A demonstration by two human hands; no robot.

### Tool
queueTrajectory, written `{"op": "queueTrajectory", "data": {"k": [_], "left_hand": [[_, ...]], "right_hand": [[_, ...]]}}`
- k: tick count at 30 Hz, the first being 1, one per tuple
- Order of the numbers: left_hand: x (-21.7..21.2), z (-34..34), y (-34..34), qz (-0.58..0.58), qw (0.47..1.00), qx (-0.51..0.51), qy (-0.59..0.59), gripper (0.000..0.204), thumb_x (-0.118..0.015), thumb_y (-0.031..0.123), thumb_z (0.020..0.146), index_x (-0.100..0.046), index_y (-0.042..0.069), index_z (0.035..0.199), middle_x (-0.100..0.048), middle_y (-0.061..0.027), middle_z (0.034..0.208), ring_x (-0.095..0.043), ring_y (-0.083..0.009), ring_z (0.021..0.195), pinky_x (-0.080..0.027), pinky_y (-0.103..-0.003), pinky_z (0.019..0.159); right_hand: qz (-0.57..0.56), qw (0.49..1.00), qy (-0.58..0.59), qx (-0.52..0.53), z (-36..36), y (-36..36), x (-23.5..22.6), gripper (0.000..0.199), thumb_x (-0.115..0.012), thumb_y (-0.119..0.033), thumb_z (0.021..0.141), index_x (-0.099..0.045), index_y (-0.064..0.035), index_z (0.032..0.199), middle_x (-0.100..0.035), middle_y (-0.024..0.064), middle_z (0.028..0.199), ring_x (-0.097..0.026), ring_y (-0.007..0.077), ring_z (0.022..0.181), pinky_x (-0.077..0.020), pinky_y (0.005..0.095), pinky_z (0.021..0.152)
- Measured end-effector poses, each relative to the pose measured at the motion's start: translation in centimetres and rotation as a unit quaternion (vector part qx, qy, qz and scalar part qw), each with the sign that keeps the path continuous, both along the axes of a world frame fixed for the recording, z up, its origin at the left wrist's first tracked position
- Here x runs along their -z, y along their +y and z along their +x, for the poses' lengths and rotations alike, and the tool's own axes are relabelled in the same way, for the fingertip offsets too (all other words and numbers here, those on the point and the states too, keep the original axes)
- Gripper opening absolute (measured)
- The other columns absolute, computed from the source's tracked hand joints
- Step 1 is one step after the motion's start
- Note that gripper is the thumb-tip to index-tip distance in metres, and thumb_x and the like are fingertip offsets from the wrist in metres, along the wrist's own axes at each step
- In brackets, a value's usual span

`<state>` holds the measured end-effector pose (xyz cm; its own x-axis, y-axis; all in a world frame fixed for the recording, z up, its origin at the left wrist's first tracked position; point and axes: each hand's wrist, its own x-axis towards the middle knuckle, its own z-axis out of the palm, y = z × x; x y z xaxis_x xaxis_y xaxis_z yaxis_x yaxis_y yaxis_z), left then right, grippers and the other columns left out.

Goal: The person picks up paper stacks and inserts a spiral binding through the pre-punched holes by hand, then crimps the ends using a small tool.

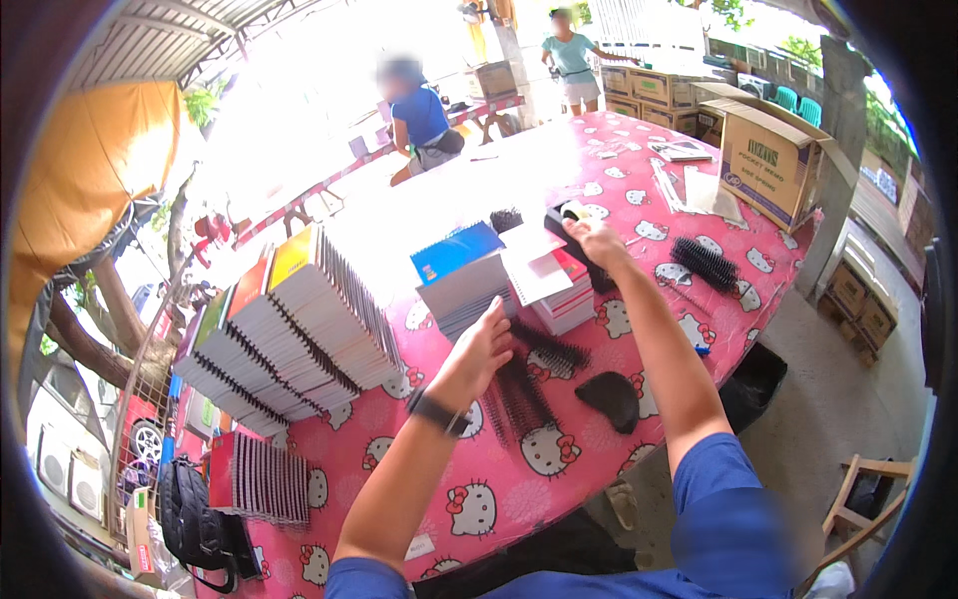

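Observation:
My left hand [484, 351], a dark band on its wrist, has its fingers stretched out beside a stack of blue-covered spiral notebooks [459, 256]. Right of it stands a stack with pink-red covers [567, 290], with a pale sheet [539, 278] on top. Beyond that stack, my right hand [596, 243] is closed with fingers bent at a black object bearing a pale roll [574, 211], which looks like a tape dispenser. What its fingertips grip is too small to make out. Black spiral binding coils [519, 394] lie near my left hand.
Tall notebook stacks [289, 329] stand at the left, with a smaller striped-looking stack [264, 484] nearer. More black coils [704, 264] and a dark curved object [609, 401] lie on the pink patterned tablecloth [474, 507]. A cardboard box [766, 165] sits far right; two people are beyond.

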<state>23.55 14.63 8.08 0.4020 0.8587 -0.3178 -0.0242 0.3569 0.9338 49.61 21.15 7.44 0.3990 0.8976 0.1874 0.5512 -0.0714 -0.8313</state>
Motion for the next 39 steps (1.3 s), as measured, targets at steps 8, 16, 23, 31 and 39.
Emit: {"op": "queueTrajectory", "data": {"k": [8,16,23,31,39], "left_hand": [[2.9,10.0,8.1,-0.054,0.992,0.022,-0.112,0.057,-0.023,0.049,0.098,-0.045,0.005,0.127,-0.058,-0.0134,0.118,-0.059,-0.0280,0.105,-0.049,-0.052,0.088],[4.7,9.9,10.6,-0.127,0.989,0.038,-0.072,0.048,-0.051,0.048,0.090,-0.051,0.008,0.117,-0.065,-0.0121,0.100,-0.066,-0.0268,0.083,-0.054,-0.047,0.078],[3.6,9.2,9.3,-0.085,0.996,0.005,0.032,0.055,-0.053,0.056,0.085,-0.053,0.010,0.116,-0.063,-0.0132,0.103,-0.064,-0.0276,0.089,-0.052,-0.048,0.081],[5.4,10.0,9.9,-0.125,0.988,-0.012,-0.092,0.073,-0.021,0.069,0.088,-0.048,0.010,0.124,-0.057,-0.0169,0.116,-0.057,-0.0317,0.104,-0.046,-0.053,0.087],[8.7,10.6,13.0,-0.186,0.972,-0.140,-0.033,0.052,-0.036,0.056,0.092,-0.054,0.013,0.116,-0.059,-0.0130,0.110,-0.057,-0.0264,0.099,-0.048,-0.051,0.082]], "right_hand": [[-0.065,0.966,0.095,-0.230,3.3,3.0,3.8,0.047,-0.067,-0.026,0.084,-0.055,0.0035,0.118,-0.066,0.0083,0.098,-0.059,0.0117,0.086,-0.0470,0.0265,0.076],[-0.119,0.927,0.144,-0.325,1.9,-0.8,2.2,0.070,-0.070,-0.032,0.081,-0.039,-0.0019,0.136,-0.062,0.0097,0.113,-0.058,0.0135,0.099,-0.0447,0.0234,0.082],[-0.166,0.872,0.383,-0.255,0.7,-1.9,3.7,0.071,-0.056,-0.067,0.077,-0.058,-0.0033,0.109,-0.062,0.0120,0.101,-0.061,0.0178,0.080,-0.0499,0.0379,0.070],[-0.139,0.860,0.442,-0.214,2.8,-1.2,6.5,0.050,-0.064,-0.042,0.079,-0.058,-0.0077,0.115,-0.062,0.0064,0.102,-0.059,0.0167,0.093,-0.0453,0.0307,0.081],[-0.087,0.807,0.536,-0.231,3.4,-2.0,6.9,0.050,-0.063,-0.041,0.079,-0.055,-0.0097,0.117,-0.061,0.0080,0.104,-0.059,0.0203,0.096,-0.0487,0.0388,0.080]]}}
